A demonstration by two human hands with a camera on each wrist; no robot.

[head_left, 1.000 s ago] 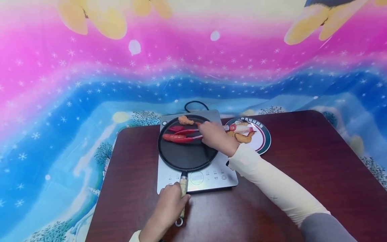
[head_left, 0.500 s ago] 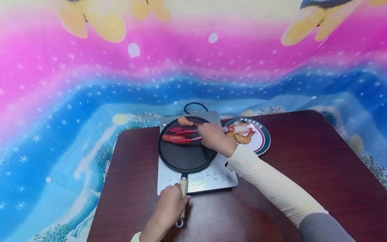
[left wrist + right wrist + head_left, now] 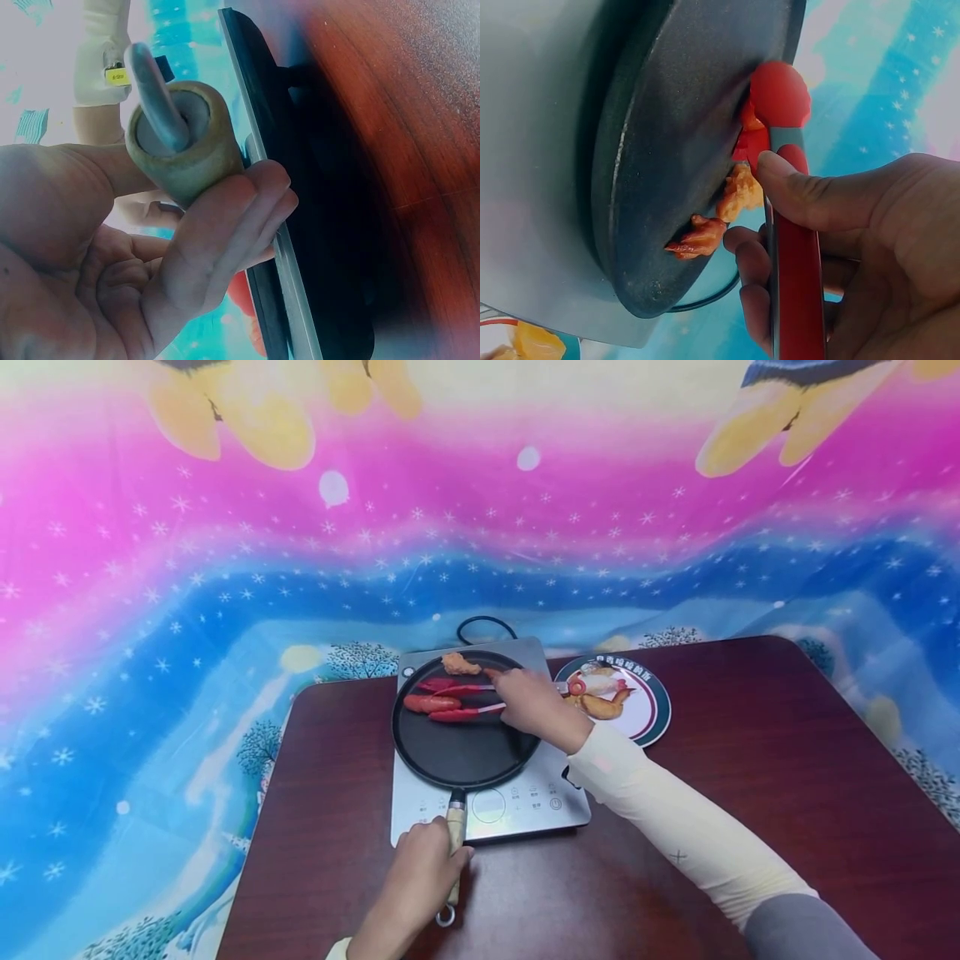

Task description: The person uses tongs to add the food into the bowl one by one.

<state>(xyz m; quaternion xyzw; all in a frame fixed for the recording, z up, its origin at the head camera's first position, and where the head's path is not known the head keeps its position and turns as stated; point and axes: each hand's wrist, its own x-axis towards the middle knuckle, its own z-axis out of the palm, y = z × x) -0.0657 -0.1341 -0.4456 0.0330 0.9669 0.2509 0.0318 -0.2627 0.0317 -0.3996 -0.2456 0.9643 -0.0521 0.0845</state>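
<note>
My left hand (image 3: 423,868) grips the light wooden handle (image 3: 454,827) of a round black frying pan (image 3: 465,752). In the left wrist view the fingers curl round that handle below its metal hanging ring (image 3: 154,97). Red-tipped tongs (image 3: 457,715) are held in my right hand (image 3: 536,706), their two arms spread apart over the pan. A reddish sausage (image 3: 427,703) lies by the tong tips. Behind it sits a fried chicken piece (image 3: 459,663). The right wrist view also shows a browned meat piece (image 3: 699,238) beside the chicken in the pan.
The pan stands on a silver induction cooker (image 3: 487,827) with touch markings. To its right a green-rimmed plate (image 3: 658,718) bears several food pieces, including a fried shrimp-like piece (image 3: 606,703). A black cable (image 3: 486,617) loops behind the cooker on the dark wooden table (image 3: 750,760).
The near tong arm has shifted right and toward me, off the sausage, so the tongs look slightly wider. The left hand stays on the handle.
</note>
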